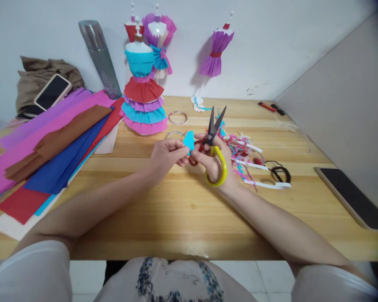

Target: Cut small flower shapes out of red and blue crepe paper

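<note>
Between the fingertips of my left hand (171,153) is a small piece of bright blue paper (189,141), pinched near its lower left edge. My right hand (219,161) is closed around a pair of scissors (217,144) with a yellow loop and a red one. Their dark blades point up and away from me, slightly apart, and touch no paper. Fingertips of my right hand also reach the blue paper's right side. Both hands are held close together above the wooden table (176,218).
Mannequins in crepe-paper dresses (144,90) stand at the back. Coloured paper strips (59,155) cover the left, beside a flask (101,58) and a phone (53,92). Paper scraps (239,147) and tape rolls (177,117) lie around my hands. Another phone (349,195) lies right.
</note>
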`<state>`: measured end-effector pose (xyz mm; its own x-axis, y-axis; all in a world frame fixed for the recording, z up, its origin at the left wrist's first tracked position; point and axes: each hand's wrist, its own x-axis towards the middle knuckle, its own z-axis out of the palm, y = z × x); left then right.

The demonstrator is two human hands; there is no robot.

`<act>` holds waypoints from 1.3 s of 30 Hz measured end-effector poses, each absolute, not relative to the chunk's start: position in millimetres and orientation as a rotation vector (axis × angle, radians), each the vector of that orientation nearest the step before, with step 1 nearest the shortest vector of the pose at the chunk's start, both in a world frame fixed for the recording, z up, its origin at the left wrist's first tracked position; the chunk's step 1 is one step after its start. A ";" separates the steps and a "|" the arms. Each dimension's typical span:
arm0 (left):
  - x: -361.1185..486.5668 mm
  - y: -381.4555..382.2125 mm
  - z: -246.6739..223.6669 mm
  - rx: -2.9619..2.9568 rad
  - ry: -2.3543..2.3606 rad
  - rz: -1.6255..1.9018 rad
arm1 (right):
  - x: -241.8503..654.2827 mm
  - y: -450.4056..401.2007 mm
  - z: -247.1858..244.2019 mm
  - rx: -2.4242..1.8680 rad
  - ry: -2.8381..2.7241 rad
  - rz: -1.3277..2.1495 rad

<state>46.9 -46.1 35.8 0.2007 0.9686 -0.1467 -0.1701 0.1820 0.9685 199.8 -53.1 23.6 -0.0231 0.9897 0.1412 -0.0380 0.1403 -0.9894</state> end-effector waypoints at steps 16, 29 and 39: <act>38.4 -35.8 38.4 1.005 0.965 1.008 | 201.6 -53.4 18.8 -0.982 -1.217 1.227; 35.3 -31.5 58.2 0.870 1.017 1.204 | 201.7 -72.6 0.5 -1.041 -1.669 1.218; 38.7 -36.7 64.1 0.818 1.099 1.195 | 201.0 -74.2 17.4 -1.173 -1.989 0.884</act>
